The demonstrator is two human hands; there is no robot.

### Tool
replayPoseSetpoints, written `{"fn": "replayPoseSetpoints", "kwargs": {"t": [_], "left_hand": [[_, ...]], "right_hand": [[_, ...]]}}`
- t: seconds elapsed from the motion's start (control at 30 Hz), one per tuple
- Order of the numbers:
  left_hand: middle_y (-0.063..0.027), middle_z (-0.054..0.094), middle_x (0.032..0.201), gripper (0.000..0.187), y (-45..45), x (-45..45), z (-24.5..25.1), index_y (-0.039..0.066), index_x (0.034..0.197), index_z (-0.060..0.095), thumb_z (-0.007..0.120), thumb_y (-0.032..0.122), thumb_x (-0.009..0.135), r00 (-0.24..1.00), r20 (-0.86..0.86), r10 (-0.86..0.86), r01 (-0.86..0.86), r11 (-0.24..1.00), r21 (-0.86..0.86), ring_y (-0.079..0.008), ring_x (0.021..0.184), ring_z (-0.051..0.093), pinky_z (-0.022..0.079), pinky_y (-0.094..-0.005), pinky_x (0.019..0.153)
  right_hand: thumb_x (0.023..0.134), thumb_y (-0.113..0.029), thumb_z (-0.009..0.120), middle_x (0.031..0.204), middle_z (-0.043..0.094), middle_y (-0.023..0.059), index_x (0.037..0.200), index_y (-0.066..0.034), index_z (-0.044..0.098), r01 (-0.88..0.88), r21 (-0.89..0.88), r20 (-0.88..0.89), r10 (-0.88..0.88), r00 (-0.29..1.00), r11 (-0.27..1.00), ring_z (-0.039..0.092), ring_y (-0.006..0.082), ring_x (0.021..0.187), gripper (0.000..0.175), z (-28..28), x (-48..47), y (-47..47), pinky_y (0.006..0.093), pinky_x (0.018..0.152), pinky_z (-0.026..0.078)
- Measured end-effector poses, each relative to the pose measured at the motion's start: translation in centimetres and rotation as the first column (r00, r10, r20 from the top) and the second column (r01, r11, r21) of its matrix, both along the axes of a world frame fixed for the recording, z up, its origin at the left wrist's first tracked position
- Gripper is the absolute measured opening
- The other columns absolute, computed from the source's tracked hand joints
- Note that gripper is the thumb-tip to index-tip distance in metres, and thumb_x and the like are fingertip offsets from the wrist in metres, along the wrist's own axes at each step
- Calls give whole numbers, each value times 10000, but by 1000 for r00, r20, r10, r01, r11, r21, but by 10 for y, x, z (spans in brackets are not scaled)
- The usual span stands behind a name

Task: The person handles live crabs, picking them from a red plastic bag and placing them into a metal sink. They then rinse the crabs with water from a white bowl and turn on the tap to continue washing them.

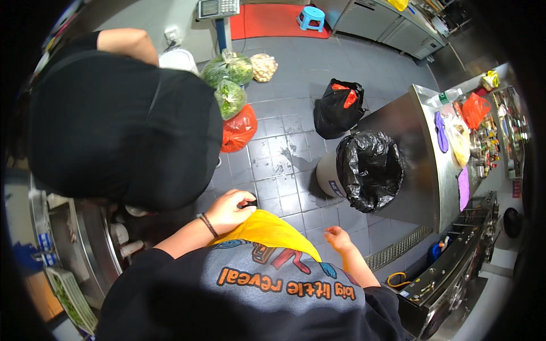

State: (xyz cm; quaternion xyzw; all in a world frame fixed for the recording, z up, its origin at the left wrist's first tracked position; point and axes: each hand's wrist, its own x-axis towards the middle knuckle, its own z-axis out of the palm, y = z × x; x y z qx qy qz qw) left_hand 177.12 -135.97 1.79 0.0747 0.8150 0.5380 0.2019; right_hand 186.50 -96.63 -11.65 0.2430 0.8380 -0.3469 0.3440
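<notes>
My left hand (228, 213), with a dark braided bracelet at the wrist, is at the upper edge of a yellow apron (268, 228) at my waist. Its thumb and index finger curve around a small black thing (248, 203); whether they grip it or it lies beyond them, I cannot tell. Off to the apron's other side, my right hand (340, 239) hangs over the tiled floor with loosely curled fingers and nothing seen in it. Ahead of that hand stands a bin (327, 175) lined with a black plastic bag (370, 170).
A person in black (123, 128) bends close on my left. Beside them are bagged green vegetables (230, 99), a red bag (239, 128) and a pale bagged heap (264, 67). A tied black bag (340, 111) sits beyond the bin. At right is a steel counter (433, 140); water marks the floor (277, 162).
</notes>
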Motion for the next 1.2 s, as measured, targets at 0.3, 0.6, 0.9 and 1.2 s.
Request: {"fn": "replayPoseSetpoints", "kwargs": {"t": [0.3, 0.6, 0.9, 1.2], "left_hand": [[-104, 557, 863, 233, 21, -72, -5, 40, 963, 579, 625, 161, 769, 997, -28, -68, 69, 997, 44, -208, 786, 559, 465, -302, 723], [-100, 537, 934, 216, 49, -118, -3, 28, 974, 579, 610, 147, 796, 987, 66, 146, -141, 987, -70, -169, 831, 565, 467, -283, 756], [-98, 534, 936, 221, 108, -189, 27, 28, 985, 578, 604, 147, 800, 942, 46, 333, -312, 917, -249, -161, 834, 556, 463, -270, 753], [-122, 579, 912, 244, 111, -313, 21, 42, 950, 594, 607, 206, 768, 948, 58, 312, -280, 908, -312, -237, 842, 563, 460, -320, 763]], "right_hand": [[718, -244, 645, 750, 632, 74, 952, -33, 592, 266, 113, 102, -277, 955, 957, 591, 135, 619, 320, 9, -14, 46, 277, 580, 477], [732, -206, 629, 723, 617, 47, 901, -28, 588, 131, 3, 91, -131, 987, 991, 572, 123, 592, 249, -15, -157, 106, 263, 577, 467], [805, -178, 591, 742, 569, -2, 930, -94, 572, -19, -183, -1, 19, 1000, 983, 536, 110, 595, 152, -27, -306, 170, 251, 481, 412], [829, -195, 561, 800, 558, -21, 998, -114, 531, 42, -330, 84, -15, 996, 943, 543, 113, 675, 190, -16, -438, 148, 265, 566, 427]]}}
